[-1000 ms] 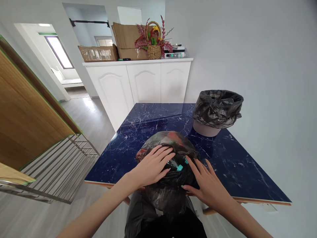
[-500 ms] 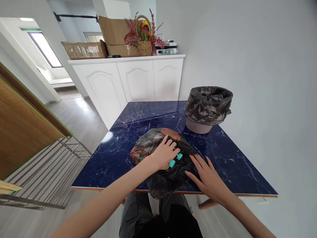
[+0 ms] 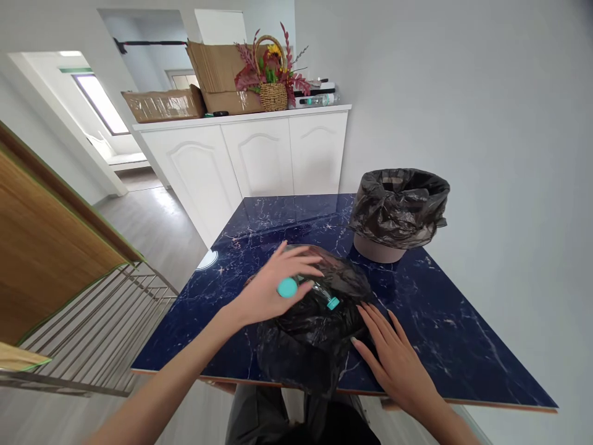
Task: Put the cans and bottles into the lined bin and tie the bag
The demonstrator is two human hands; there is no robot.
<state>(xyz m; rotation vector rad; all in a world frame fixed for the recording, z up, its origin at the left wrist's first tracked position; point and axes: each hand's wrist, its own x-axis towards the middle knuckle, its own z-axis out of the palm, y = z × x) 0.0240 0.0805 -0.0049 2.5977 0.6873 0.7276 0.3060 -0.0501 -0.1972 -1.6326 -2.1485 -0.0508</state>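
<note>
A black translucent plastic bag [image 3: 306, 346] lies in a heap at the table's near side, its loose end hanging past the edge. My left hand [image 3: 269, 284] is over the bag, fingers curved around a bottle whose round teal cap [image 3: 287, 287] faces me between thumb and palm. Most of that bottle is hidden by the hand. Another clear bottle with a teal cap [image 3: 333, 303] lies at the bag's opening. My right hand [image 3: 393, 352] rests flat at the bag's right side, fingers stretched out and fingertips touching the plastic.
A bin lined with a black bag [image 3: 401, 210] stands at the right back of the blue marbled table [image 3: 222, 327]. Behind is a white cabinet [image 3: 264, 154] with boxes, a flower basket [image 3: 273, 96] and a bottle. A metal rack [image 3: 92, 327] stands left.
My left hand has moved left and lifted with one teal-capped bottle. The other teal cap stays at the bag. My right hand stays beside the bag. The view has shifted slightly.
</note>
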